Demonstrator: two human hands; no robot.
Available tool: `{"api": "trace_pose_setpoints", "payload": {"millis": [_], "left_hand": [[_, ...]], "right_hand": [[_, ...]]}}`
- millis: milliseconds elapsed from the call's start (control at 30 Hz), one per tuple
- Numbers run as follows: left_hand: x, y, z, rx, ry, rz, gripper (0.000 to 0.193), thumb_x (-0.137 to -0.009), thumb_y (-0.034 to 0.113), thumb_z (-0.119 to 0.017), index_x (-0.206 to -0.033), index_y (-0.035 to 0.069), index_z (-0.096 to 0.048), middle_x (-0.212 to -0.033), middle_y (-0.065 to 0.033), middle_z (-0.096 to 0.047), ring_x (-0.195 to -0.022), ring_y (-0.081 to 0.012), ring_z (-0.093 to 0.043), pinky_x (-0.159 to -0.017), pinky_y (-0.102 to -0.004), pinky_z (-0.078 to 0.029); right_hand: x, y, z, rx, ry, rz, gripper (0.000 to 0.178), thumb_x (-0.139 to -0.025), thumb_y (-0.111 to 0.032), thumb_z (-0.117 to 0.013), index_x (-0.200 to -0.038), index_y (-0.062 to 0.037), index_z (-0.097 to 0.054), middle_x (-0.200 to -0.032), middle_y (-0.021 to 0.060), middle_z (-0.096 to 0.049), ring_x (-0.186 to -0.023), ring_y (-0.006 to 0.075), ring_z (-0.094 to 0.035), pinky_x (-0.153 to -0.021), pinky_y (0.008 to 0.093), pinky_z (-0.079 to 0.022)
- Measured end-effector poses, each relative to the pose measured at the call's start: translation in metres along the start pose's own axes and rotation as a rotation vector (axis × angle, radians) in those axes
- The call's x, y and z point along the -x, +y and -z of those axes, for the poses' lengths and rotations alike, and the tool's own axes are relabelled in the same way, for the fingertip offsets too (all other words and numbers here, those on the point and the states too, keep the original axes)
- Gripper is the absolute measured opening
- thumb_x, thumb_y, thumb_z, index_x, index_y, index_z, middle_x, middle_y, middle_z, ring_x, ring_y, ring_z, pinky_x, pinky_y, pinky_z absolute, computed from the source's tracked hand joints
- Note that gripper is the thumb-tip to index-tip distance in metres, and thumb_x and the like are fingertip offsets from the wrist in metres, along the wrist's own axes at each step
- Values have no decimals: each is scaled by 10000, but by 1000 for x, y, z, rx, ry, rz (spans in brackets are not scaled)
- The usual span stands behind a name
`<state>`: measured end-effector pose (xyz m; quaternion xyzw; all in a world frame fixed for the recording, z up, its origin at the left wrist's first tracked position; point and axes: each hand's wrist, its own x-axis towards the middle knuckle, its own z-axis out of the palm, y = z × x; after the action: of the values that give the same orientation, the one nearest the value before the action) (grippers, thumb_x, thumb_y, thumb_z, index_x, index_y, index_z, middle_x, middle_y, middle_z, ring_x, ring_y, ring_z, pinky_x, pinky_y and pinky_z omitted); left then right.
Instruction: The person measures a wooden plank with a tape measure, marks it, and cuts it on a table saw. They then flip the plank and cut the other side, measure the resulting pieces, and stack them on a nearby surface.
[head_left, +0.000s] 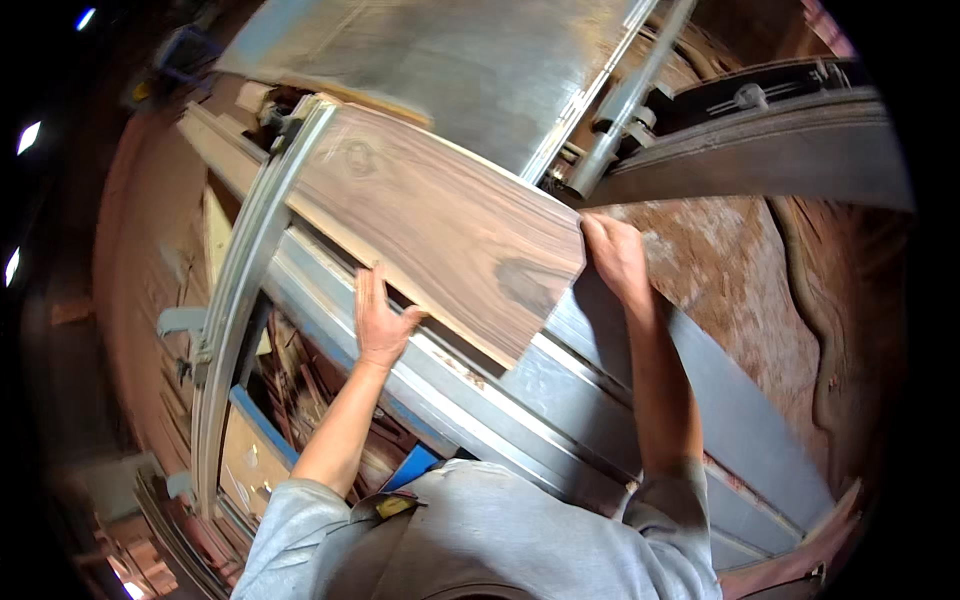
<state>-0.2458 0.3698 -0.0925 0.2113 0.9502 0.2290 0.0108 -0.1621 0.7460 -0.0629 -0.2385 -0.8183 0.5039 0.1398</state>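
A wide wooden board [440, 235] with dark wavy grain, knots and pale edges lies across the metal bed of what looks like a sliding table saw. My left hand [383, 325] is at the board's near edge, fingers stretched out and thumb spread, with the fingertips against or just beside that edge. At the board's right end, my right hand [615, 250] has its fingers curled on the far corner. Its fingertips are partly hidden behind the wood. Past the board's left end runs a long metal crosscut fence [245, 270].
Metal rails [440, 385] run diagonally below the board. Beyond it is a grey steel table [450, 80] with a round metal bar [630, 100] at its right. A large dark machine arm [760, 150] reaches in from the upper right. Wood scraps [310, 380] lie beneath the rails.
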Motion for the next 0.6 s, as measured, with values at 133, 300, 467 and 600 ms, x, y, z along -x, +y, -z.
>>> {"api": "trace_pose_setpoints", "payload": {"millis": [133,300,467,600], "left_hand": [[1,0,-4,14,28,1,1219,-750,876,-501,-1525,-45,-304,-1593,-297,-235,-1490,-457,-203,-1202,-521,-221],[5,-3,-5,46,67,-70,1186,-783,851,-512,-1521,-52,-297,-1639,-267,-109,-1504,-452,-163,-1189,-534,-244],[2,3,-3,34,48,-149,1151,-802,799,-554,-1531,-44,-265,-1633,-259,-146,-1500,-433,-191,-1198,-512,-235],[2,5,-1,79,50,-139,1148,-802,785,-572,-1530,-45,-259,-1628,-265,-160,-1493,-422,-221,-1196,-495,-247]], "right_hand": [[3,0,1,41,140,97,297,-929,-240,-618,-967,40,-709,-985,257,-689,-960,371,-675,-874,427,-507],[56,-38,-22,161,185,624,286,-777,-236,-769,-938,-20,-672,-1122,158,-656,-1147,350,-591,-1035,508,-443],[91,-47,-72,95,82,693,258,-774,-310,-774,-824,-69,-697,-955,84,-699,-1063,288,-640,-1038,482,-463],[90,-50,-72,33,125,694,208,-762,-285,-776,-738,-95,-696,-782,51,-694,-899,243,-689,-935,432,-531]]}}
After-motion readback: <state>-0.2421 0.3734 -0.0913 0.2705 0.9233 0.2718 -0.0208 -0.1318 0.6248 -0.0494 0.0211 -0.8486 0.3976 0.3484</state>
